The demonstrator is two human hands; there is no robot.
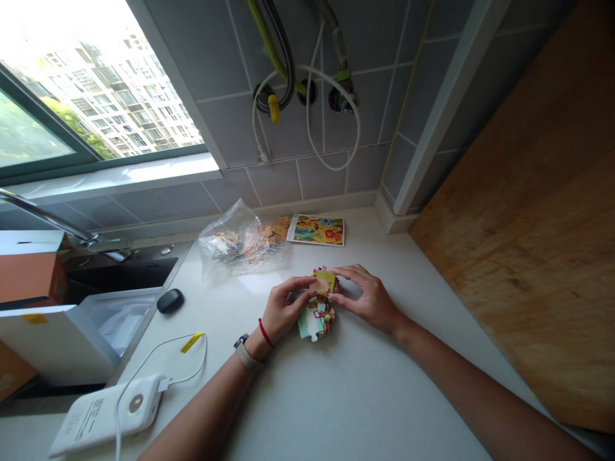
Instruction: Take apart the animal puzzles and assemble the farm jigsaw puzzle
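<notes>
Jigsaw puzzle pieces lie in a small pile on the white countertop between my two hands. An upper yellow-green piece (325, 280) is held at its left edge by the thumb and fingers of my left hand (283, 308). My right hand (371, 299) grips the right side of the same piece, thumb below and fingers above. Just nearer to me, a pale mint piece (312, 319) rests against other pieces with red and green print. My fingers partly cover the pile, so how the pieces join cannot be made out.
Behind the hands lie a clear plastic bag (243, 246) of more pieces and a colourful animal picture card (318, 230). To the left are a black computer mouse (170, 301), a white power bank (108, 410) with a cable, and a sink (166, 272) holding boxes. A wooden panel (523, 211) borders the right.
</notes>
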